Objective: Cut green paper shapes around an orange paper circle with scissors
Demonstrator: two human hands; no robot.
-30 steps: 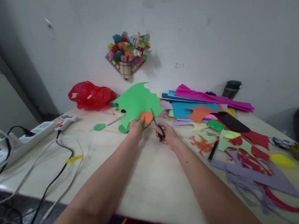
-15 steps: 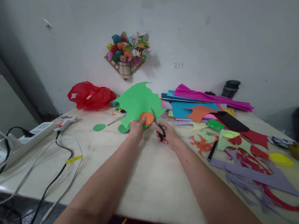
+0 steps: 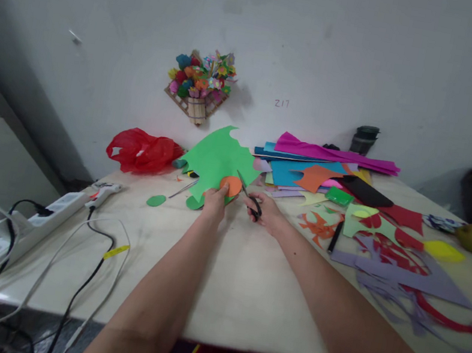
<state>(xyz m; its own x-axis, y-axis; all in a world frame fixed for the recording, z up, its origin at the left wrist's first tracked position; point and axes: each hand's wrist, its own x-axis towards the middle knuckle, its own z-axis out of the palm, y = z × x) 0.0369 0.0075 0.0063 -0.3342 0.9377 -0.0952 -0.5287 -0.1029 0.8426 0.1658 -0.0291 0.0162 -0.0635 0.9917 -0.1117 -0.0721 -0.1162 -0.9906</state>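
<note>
Green sheet, scissors slanting over it

The left hand clamps orange disc and sheet in its fingers above the tabletop; the right hand's fingers grip the scissors, long axis diagonal, blades pointing away and leftward.
</note>
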